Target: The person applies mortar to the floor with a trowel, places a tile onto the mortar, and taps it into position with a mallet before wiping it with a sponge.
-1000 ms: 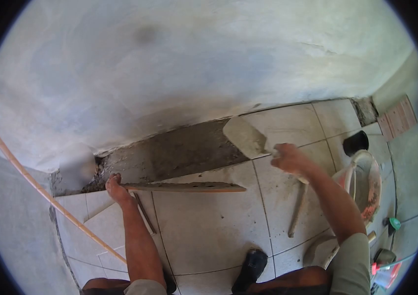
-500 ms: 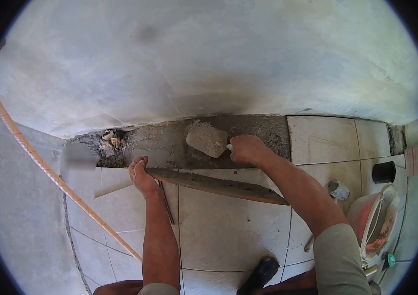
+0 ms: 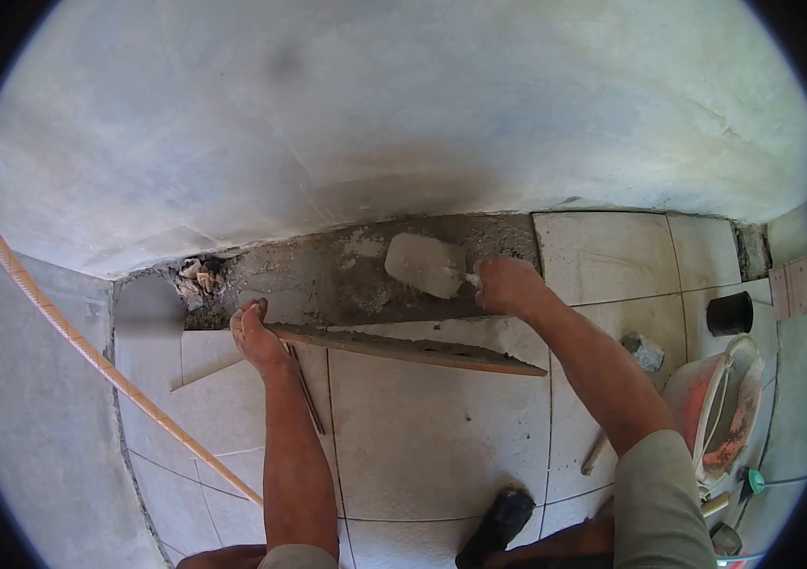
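Observation:
My right hand (image 3: 510, 286) is closed round the handle of a trowel (image 3: 425, 265). The trowel's pale, mortar-smeared blade lies over the strip of grey mortar (image 3: 280, 284) along the wall's foot. My left hand (image 3: 261, 337) grips the left end of a long, narrow tile (image 3: 413, 351). This tile is tilted up beside the strip, with grey mortar along the face turned to the wall. My left fingertips are partly hidden behind its end. Thin rods (image 3: 306, 391) lie on the floor just below my left wrist.
Laid floor tiles (image 3: 441, 427) border the strip. Debris (image 3: 198, 277) sits at its left end. An orange hose (image 3: 71, 322) crosses on the left. To the right are a hammer (image 3: 645, 352), a black cup (image 3: 730, 313) and a mortar-stained bucket (image 3: 688, 389). A dark shoe (image 3: 498, 524) is below.
The trowel has moved right along the strip with my right hand, and its blade carries less loose mortar. My left hand still holds the tile. The whole view has shifted slightly.

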The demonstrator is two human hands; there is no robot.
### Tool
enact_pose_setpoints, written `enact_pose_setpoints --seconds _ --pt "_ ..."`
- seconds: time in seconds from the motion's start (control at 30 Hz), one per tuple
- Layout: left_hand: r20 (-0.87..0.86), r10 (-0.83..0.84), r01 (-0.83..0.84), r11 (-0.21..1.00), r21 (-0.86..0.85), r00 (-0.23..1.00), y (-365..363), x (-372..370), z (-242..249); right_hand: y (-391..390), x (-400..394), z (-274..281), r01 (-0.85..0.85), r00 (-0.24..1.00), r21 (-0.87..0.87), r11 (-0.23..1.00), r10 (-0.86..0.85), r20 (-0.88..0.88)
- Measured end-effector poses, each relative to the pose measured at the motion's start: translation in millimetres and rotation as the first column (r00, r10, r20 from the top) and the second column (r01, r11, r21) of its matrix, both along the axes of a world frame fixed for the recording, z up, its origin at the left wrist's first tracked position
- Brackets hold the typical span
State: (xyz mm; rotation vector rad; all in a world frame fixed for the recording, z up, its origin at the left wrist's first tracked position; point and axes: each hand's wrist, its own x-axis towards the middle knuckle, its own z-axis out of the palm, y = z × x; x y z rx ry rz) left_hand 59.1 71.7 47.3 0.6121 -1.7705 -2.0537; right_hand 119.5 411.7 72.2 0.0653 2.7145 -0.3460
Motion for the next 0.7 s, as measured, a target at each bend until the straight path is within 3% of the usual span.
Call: enact_pose_setpoints --seconds 0.27,0.43,0.67,0.7 --pt "0.014 -0.021 0.022 0.998 -0.05 1.0 -8 -5 -11 -17 2 8 0.051 0.998 -0.045 0.998 -0.049 0.043" --pt "-0.012 -0.011 0.011 1.0 -0.01 1.0 -3 1 2 -29 -15 1 -0.128 0.992 -0.047 0.991 0.127 -0.029" --pt "0.015 0.003 -0.003 1.0 -0.011 1.0 -3 -2 1 -4 3 12 -0.029 0.997 -0.061 0.998 0.033 0.063" --pt "-0.015 -0.008 0.008 1.0 -0.016 1.0 -8 -5 -4 6 9 5 0.047 0.998 -0.069 0.996 -0.044 0.035"
